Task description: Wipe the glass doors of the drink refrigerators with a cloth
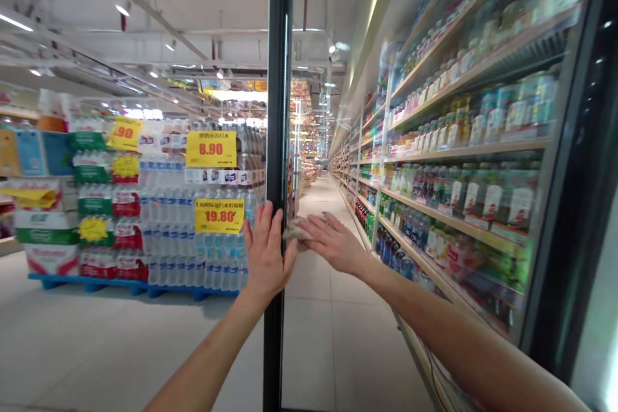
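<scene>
An open glass cooler door stands edge-on in front of me, its black frame running from top to bottom. My left hand lies flat against the outer side of the frame, fingers stretched up. My right hand reaches across on the inner side and presses a crumpled light cloth against the glass beside the frame, fingers extended over the cloth.
The open cooler shelves on the right hold rows of bottled drinks. Stacked packs of bottled water on blue pallets with yellow price signs stand at left. A tiled aisle runs straight ahead.
</scene>
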The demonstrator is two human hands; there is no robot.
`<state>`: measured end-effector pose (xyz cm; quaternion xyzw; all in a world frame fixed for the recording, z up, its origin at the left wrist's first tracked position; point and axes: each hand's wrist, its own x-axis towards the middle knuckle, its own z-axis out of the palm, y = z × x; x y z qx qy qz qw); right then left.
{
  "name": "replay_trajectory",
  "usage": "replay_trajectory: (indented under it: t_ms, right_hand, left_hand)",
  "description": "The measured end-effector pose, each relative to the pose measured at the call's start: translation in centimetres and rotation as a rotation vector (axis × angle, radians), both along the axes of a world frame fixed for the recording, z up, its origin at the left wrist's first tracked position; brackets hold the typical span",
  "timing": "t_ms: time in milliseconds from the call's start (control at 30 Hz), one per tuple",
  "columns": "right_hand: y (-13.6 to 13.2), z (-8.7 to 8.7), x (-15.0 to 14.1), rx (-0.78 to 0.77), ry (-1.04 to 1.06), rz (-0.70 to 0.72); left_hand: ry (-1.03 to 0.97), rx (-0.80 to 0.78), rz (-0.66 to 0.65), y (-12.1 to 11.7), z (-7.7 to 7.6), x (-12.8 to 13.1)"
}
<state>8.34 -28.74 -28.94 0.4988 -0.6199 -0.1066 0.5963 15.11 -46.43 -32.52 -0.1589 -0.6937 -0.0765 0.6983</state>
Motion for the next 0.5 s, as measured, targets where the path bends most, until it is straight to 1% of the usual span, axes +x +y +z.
replay_trajectory:
  t_ms: [33,67,133,167,200,233,267,367,400,433,467,500]
  right_hand:
    - [0.1,0.8,-0.2,-0.04,0.003,-0.013]
    - [0.3,2.0,-0.4,-0.13,-0.009,-0.037]
    - [0.7,4.9,-0.8,-0.367,-0.052,-0.086]
    - [0.9,6.0,-0.9,-0.456,-0.069,-0.103]
    - [1.1,6.7,-0.9,-0.505,-0.079,-0.113]
    - [1.4,6.8,-0.8,-0.505,-0.082,-0.114]
    - [1.6,6.5,-0.6,-0.462,-0.082,-0.113]
    - [2.4,4.6,-0.2,-0.226,-0.071,-0.108]
    - [2.8,4.5,-0.2,-0.184,-0.067,-0.109]
    - [3.3,4.9,-0.4,-0.194,-0.065,-0.116]
    - [3.9,5.7,-0.6,-0.258,-0.067,-0.123]
    - [4.7,7.0,-0.9,-0.37,-0.071,-0.128]
  left_hand:
    - [0.01,-0.008,-0.003,0.1,0.5,0.0]
    - [0.018,-0.014,-0.005,0.3,1.0,-0.1]
    - [0.024,-0.021,-0.008,0.8,1.9,-0.2]
    - [0.023,-0.022,-0.009,1.2,2.3,-0.3]
    - [0.019,-0.023,-0.01,1.5,2.7,-0.3]
    - [0.012,-0.025,-0.01,1.8,3.0,-0.3]
    - [0.01,-0.03,-0.01,2.1,3.2,-0.4]
    - [0.016,-0.049,-0.016,2.7,3.8,-0.6]
    - [0.019,-0.057,-0.025,2.9,4.0,-0.8]
    - [0.024,-0.067,-0.034,3.1,4.2,-1.1]
    - [0.028,-0.075,-0.043,3.3,4.4,-1.4]
    - [0.03,-0.085,-0.051,3.6,4.6,-1.8]
